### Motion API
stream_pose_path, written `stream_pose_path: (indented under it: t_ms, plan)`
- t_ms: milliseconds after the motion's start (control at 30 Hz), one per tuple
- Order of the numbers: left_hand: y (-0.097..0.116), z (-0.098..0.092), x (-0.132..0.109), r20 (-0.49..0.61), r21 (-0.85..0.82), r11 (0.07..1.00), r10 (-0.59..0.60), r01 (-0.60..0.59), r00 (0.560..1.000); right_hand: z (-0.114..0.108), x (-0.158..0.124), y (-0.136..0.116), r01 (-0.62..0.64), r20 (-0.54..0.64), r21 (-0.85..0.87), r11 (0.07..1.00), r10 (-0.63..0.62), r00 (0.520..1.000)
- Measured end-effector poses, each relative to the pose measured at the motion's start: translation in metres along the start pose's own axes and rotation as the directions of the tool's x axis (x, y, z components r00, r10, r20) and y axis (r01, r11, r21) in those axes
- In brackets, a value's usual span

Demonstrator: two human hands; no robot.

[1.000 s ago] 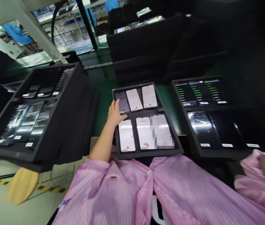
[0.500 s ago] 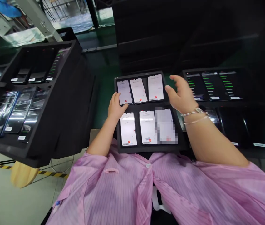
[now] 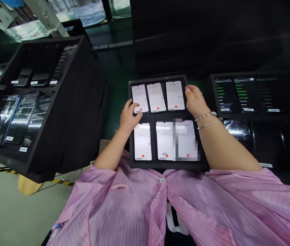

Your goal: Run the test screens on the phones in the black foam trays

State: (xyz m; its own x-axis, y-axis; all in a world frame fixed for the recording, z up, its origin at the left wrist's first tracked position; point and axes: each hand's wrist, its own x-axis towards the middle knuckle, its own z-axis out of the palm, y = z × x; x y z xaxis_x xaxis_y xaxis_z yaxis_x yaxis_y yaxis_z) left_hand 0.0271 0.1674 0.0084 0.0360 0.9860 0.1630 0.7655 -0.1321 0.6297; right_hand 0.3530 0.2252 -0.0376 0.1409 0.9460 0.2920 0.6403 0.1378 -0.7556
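A black foam tray (image 3: 170, 164) in front of me holds several phones with lit white screens in two rows. My left hand (image 3: 130, 115) is at the tray's left edge, fingers apart and slightly bent, over the lower corner of the top-left phone (image 3: 139, 95). At the right edge my right hand (image 3: 195, 100) has its fingers bent together beside the top-right phone (image 3: 175, 95); whether they grip the tray's side is hard to see. The bottom-right phone (image 3: 187, 140) is partly pixelated.
On the left stands a stack of black trays (image 3: 68, 102) with several dark phones. Another black tray (image 3: 212, 89) with dark phones, some showing green lines, lies to the right. A yellow round stool (image 3: 29, 184) is on the floor at lower left.
My right hand has come down to the tray's right edge, and its fingers have closed up. My left hand's fingers have shifted slightly over the top-left phone, whose screen is brighter.
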Motion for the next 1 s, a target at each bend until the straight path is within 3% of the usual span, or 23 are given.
stream_pose_path:
  t_ms: [233,367,500,567,667,833,933,1000]
  plan:
    - [-0.002,0.0,0.001,0.003,0.113,0.988,0.102,-0.102,0.995,-0.015,-0.038,-0.049,0.214,-0.025,-0.004,0.977,-0.214,0.976]
    - [0.009,0.001,0.004,0.002,0.178,0.963,0.207,-0.204,0.978,-0.019,-0.04,-0.051,0.135,-0.059,-0.08,0.988,-0.14,0.988]
    - [0.032,0.01,0.011,0.135,0.157,0.892,0.406,-0.424,0.904,-0.019,-0.036,-0.047,0.101,-0.006,-0.088,0.991,-0.102,0.995]
    - [0.041,0.017,0.014,0.191,0.153,0.871,0.437,-0.466,0.879,-0.017,-0.035,-0.048,0.109,0.047,-0.095,0.989,-0.105,0.993]
    - [0.045,0.028,0.019,0.237,0.178,0.876,0.404,-0.448,0.884,-0.015,-0.034,-0.051,0.105,0.085,-0.093,0.99,-0.097,0.992]
    - [0.042,0.029,0.022,0.238,0.147,0.904,0.362,-0.402,0.901,-0.022,-0.035,-0.062,0.113,-0.109,-0.079,0.99,-0.121,0.987]
    - [0.044,0.005,0.006,0.1,0.106,0.929,0.345,-0.355,0.933,-0.044,-0.052,-0.082,0.188,-0.249,-0.03,0.982,-0.19,0.95]
    - [0.045,-0.019,-0.018,0.019,0.07,0.95,0.305,-0.305,0.952,-0.067,-0.073,-0.1,0.279,-0.332,0.035,0.96,-0.252,0.909]
